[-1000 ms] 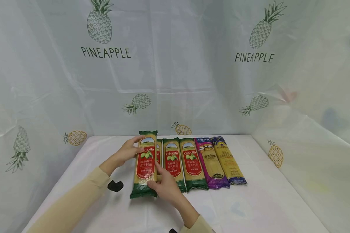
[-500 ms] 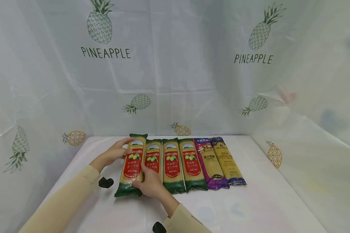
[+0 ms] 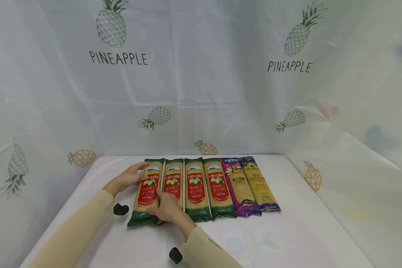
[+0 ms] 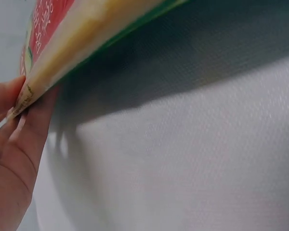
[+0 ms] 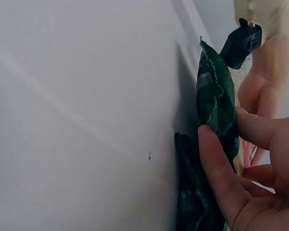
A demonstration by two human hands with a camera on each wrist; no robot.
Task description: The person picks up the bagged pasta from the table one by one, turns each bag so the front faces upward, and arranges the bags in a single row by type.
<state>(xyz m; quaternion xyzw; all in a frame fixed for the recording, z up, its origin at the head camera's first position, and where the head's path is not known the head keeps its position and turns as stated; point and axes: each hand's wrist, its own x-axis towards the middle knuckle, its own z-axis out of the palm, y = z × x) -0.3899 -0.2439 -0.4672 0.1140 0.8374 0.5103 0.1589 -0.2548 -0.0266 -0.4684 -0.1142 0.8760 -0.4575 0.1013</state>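
Observation:
Both hands hold a green-and-gold spaghetti pack (image 3: 148, 194) with a red label, the leftmost of the row in the head view. My left hand (image 3: 128, 176) grips its upper left edge; in the left wrist view the thumb and fingers pinch the side seam of the pack (image 4: 82, 38), which casts a shadow on the cloth below. Near the lower right corner, my right hand (image 3: 170, 208) pinches the pack between thumb and fingers. The right wrist view shows its green end (image 5: 216, 96) between those fingers, beside the green end of a neighbouring pack (image 5: 192, 187).
Right of the held pack lie three matching spaghetti packs (image 3: 195, 191), then a purple pasta pack (image 3: 242, 190) and a yellow-and-blue one (image 3: 259, 182). They lie side by side on a white-covered table (image 3: 281, 238). A pineapple-print curtain (image 3: 214, 82) hangs behind.
Both hands have carried the held spaghetti pack to the left and lowered it toward the table, uncovering the pack beside it. The other packs have stayed in place.

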